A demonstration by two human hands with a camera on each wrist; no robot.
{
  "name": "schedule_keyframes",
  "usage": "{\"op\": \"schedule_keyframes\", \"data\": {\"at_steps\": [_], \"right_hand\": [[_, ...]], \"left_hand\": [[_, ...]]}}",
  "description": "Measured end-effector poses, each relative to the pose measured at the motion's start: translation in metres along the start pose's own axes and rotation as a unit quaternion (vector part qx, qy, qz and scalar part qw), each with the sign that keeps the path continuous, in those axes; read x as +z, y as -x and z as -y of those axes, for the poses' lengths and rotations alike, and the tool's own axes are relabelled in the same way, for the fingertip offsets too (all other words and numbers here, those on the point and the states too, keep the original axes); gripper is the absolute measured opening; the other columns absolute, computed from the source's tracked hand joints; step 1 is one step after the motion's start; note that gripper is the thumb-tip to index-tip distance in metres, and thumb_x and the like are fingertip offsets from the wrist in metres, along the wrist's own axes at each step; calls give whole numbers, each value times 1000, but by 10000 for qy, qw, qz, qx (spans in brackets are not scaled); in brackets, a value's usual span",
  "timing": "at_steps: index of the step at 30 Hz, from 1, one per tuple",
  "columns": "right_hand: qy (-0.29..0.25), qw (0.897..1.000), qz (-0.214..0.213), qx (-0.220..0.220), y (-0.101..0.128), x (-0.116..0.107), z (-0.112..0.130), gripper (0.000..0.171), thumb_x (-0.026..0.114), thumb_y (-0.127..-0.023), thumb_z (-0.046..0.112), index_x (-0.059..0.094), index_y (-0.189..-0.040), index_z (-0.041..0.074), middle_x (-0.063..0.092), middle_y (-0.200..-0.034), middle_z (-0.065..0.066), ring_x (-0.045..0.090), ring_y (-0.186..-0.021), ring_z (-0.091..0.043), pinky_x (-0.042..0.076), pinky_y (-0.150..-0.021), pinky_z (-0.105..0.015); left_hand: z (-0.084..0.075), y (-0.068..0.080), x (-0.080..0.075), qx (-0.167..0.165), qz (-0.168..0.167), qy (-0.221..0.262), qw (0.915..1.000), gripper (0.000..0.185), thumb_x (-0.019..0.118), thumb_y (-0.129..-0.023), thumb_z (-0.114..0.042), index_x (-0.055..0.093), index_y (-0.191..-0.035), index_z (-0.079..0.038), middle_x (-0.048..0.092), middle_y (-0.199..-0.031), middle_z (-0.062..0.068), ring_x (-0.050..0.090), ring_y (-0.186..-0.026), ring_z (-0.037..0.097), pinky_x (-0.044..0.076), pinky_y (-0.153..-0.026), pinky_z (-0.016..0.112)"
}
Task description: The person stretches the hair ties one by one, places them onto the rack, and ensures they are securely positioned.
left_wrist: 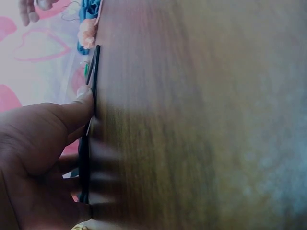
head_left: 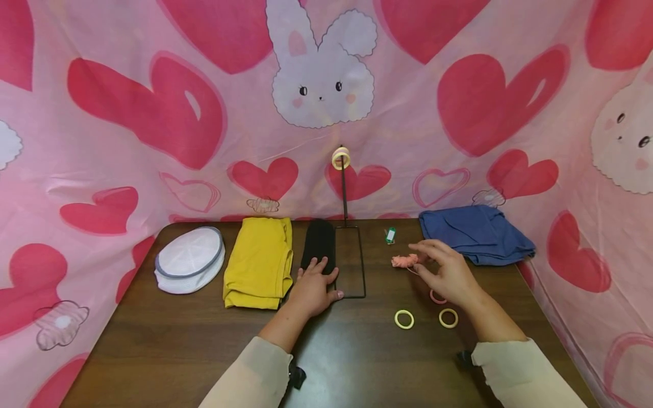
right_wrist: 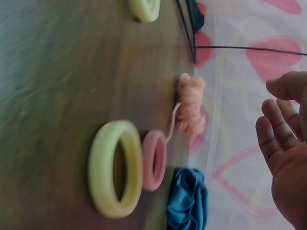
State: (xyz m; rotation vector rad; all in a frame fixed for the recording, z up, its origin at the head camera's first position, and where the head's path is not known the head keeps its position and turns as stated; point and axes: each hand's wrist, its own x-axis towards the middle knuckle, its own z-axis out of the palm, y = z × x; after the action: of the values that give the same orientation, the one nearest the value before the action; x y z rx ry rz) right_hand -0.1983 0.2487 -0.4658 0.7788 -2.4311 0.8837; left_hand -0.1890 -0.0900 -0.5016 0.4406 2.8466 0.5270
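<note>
My left hand [head_left: 312,289] rests with spread fingers on a long black flat piece [head_left: 319,243]. Its thumb touches the wire base of a black stand [head_left: 363,260], which also shows in the left wrist view. Light-coloured rings [head_left: 340,158] hang at the top of the stand. My right hand [head_left: 449,275] hovers with loosely bent fingers and holds nothing. Just left of its fingertips lies a bundle of peach-coloured yarn [head_left: 405,260], with a loose strand trailing in the right wrist view. Below the hand are a pink ring [right_wrist: 155,160] and a yellow ring [head_left: 448,318], with another yellow ring [head_left: 404,319] farther left.
A small green-and-white tag [head_left: 390,235] lies behind the yarn. Folded blue cloth [head_left: 474,235] sits at the back right. Folded yellow cloth [head_left: 260,260] and a round white mesh item with grey trim [head_left: 189,255] lie on the left. Printed fabric [head_left: 326,187] borders the table.
</note>
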Motion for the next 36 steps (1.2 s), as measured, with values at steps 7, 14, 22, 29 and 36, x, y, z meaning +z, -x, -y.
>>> {"op": "schedule_keyframes", "data": {"at_steps": [7, 14, 22, 29, 36], "right_hand": [[36, 9988, 464, 163, 18, -7, -8, 49, 85, -77, -5, 73, -124, 6, 70, -117, -5, 69, -91, -21, 56, -71, -31], [423, 9911, 1140, 540, 35, -15, -11, 49, 89, -79, 10, 73, -125, 9, 70, -119, -6, 65, -112, -29, 53, -89, -53], [696, 9816, 1593, 790, 52, -18, -19, 54, 92, -77, 21, 72, -126, 7, 73, -116, -7, 64, -111, -33, 49, -94, -55], [955, 9733, 1749, 1143, 56, -21, -20, 59, 94, -74, 25, 72, -125, 4, 74, -109, -9, 64, -106, -36, 49, -91, -56], [1064, 9612, 2033, 1531, 55, -21, -21, 60, 92, -76, 26, 70, -127, 2, 73, -97, 0, 64, -97, -30, 50, -86, -51]], "left_hand": [[0, 1, 0, 30, -37, 25, 10000, 66, 69, -96, -52, 54, -154, -23, 32, -168, 11, 19, -157, 36, 19, -121, 66], [1, 0, 1, 2, -5, 4, 10000, 67, 69, -96, -52, 53, -154, -24, 31, -168, 11, 18, -157, 36, 19, -121, 65], [2, 0, 0, -22, 44, 12, 10000, 67, 69, -96, -52, 52, -155, -24, 31, -168, 11, 18, -158, 36, 18, -121, 65], [1, 0, 0, -35, 71, 33, 10000, 68, 69, -96, -51, 51, -155, -24, 30, -168, 11, 17, -158, 35, 17, -122, 65], [1, -1, 0, -11, 45, 50, 10000, 67, 70, -96, -51, 52, -154, -23, 31, -168, 12, 18, -158, 36, 18, -121, 65]]}}
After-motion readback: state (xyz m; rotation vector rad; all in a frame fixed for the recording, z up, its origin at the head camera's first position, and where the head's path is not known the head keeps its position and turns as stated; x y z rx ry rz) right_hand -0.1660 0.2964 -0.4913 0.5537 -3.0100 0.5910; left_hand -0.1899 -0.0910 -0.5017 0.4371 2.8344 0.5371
